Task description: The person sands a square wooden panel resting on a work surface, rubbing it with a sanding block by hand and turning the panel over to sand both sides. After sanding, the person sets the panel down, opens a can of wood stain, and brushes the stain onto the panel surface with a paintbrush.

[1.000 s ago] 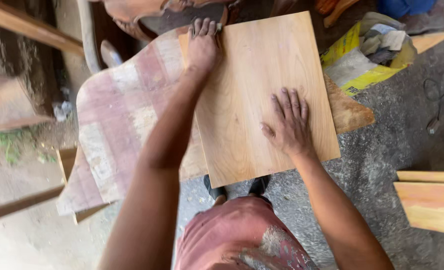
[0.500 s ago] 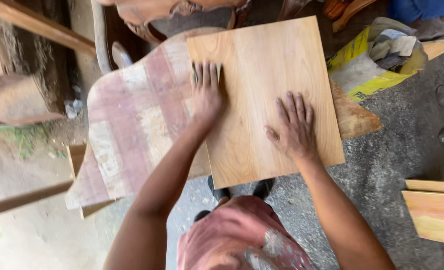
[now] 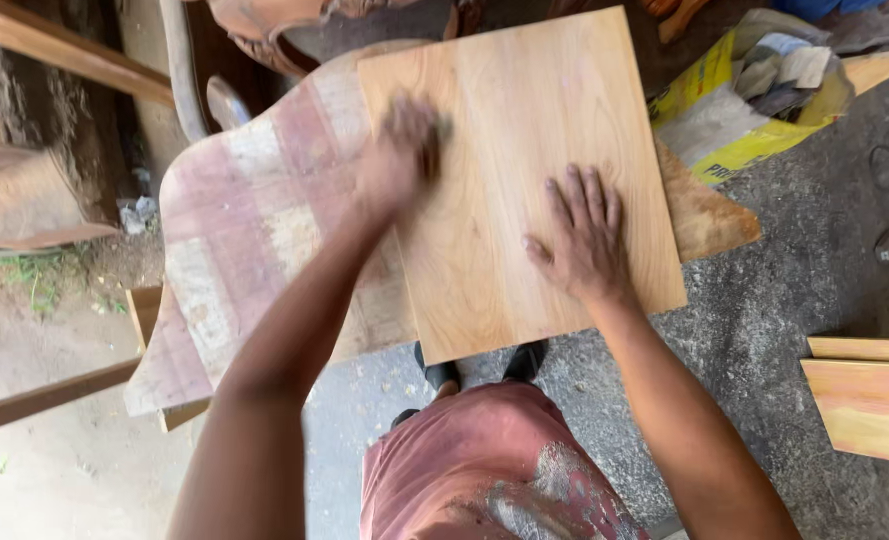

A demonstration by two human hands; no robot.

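Note:
A pale square wooden board (image 3: 525,120) lies on a worn, pink-stained wooden panel (image 3: 255,230). My left hand (image 3: 400,150) is blurred with motion near the board's left edge. It presses a small grey sheet (image 3: 444,126), which looks like sandpaper and is mostly hidden under the fingers. My right hand (image 3: 585,235) lies flat on the board's lower right part with fingers spread, holding nothing.
A yellow sack (image 3: 735,130) with rags sits at the upper right. Wooden planks (image 3: 865,400) lie on the concrete floor (image 3: 765,290) at the right. Timber beams (image 3: 55,55) and a wood block (image 3: 25,200) stand at the left. My feet (image 3: 480,365) are under the board's near edge.
My left hand slid down the board's left side from the top edge, then back up a little. My right hand stayed flat on the board.

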